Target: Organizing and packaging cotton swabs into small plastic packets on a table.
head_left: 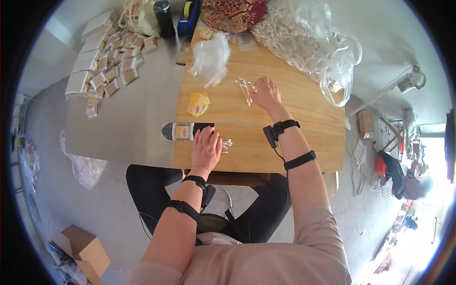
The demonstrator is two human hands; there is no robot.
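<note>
We're looking down from the head, via the L cam of a side-by-side fisheye pair, pic upright. We're near enough to get the L fingers (205,134) & R fingers (265,82) approx. mid-frame, w/ the table (304,137) under & beyond them, our legs (268,206) on the near side & floor (118,202) well out to either side. Wide FOV; straight edges bend toward the dark rim.

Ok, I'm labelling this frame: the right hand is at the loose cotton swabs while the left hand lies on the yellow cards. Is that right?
Not quite: the head view shows the left hand apart from the yellow cards, at the near edge of the wooden table, with cotton swab tips beside it. The right hand is indeed at the loose cotton swabs.
</note>
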